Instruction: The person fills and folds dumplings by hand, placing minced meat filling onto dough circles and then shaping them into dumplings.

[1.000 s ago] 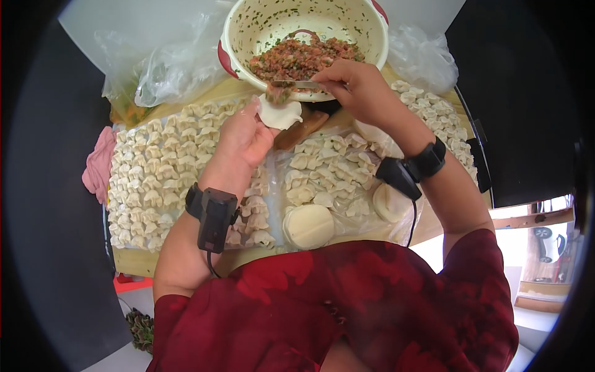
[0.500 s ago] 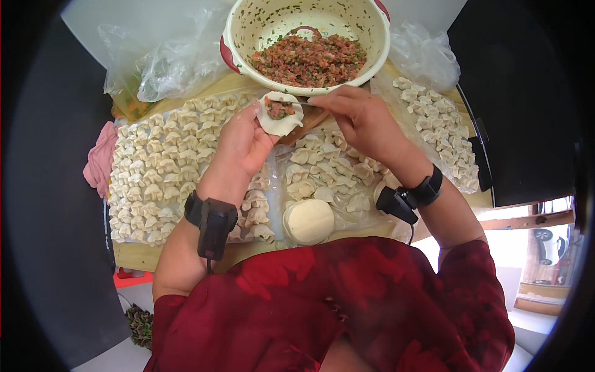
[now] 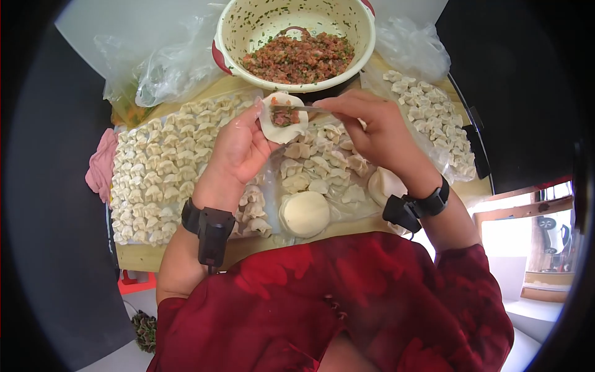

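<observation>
My left hand [image 3: 243,139] is closed around the edge of a round dumpling wrapper [image 3: 287,133], which lies open across the fingers. A lump of meat filling [image 3: 284,118] with green bits sits in its middle. Between the fingers of my right hand [image 3: 372,124] is a thin metal utensil [image 3: 310,109], whose tip rests on the filling; its exact kind I cannot make out. Just beyond both hands stands a large cream bowl [image 3: 226,57] with red handles, holding a mound of minced meat filling [image 3: 300,57].
Rows of folded dumplings [image 3: 162,167] cover the left of the wooden table [image 3: 139,257]. More dumplings [image 3: 316,158] lie in the centre and at the right [image 3: 427,118]. Wrapper stacks [image 3: 305,214] stand near me. Plastic bags [image 3: 180,65] and a pink cloth [image 3: 101,162] lie at the left.
The utensil now lies lower across the filling, which looks more pressed into the wrapper. My view has shifted slightly, so the bowl and table appear a little further left.
</observation>
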Demonstrator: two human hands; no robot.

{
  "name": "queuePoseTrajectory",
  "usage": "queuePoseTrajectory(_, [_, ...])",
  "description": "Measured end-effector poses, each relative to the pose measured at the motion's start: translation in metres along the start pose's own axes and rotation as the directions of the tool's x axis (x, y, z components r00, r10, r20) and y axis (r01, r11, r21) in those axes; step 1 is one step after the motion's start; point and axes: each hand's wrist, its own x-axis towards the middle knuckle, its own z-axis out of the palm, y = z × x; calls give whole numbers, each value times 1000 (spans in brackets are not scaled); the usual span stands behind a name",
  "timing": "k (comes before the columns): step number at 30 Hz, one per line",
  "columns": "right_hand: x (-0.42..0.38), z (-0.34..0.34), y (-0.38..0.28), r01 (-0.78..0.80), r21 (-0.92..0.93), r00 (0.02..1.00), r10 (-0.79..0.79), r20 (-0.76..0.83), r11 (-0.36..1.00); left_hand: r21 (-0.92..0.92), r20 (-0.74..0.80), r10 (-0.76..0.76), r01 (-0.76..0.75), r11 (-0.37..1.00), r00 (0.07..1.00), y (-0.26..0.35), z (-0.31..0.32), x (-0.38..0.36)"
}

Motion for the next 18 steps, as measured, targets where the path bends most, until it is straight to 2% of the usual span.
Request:
queuePoseTrajectory(12, [-12, 2, 4, 90, -141, 996, -88, 20, 986, -14, -23, 6, -6, 1000, 1000, -4, 6, -4])
queuePoseTrajectory(15, [-10, -4, 0, 34, -38, 999, -35, -14, 999, -30, -16, 5, -5, 1000, 1000, 0, 0, -4])
queuePoseTrajectory(18, [-6, -8, 3, 51, -111, 999, -52, -4, 992, -42, 4, -5, 5, 999, 1000, 1, -1, -4])
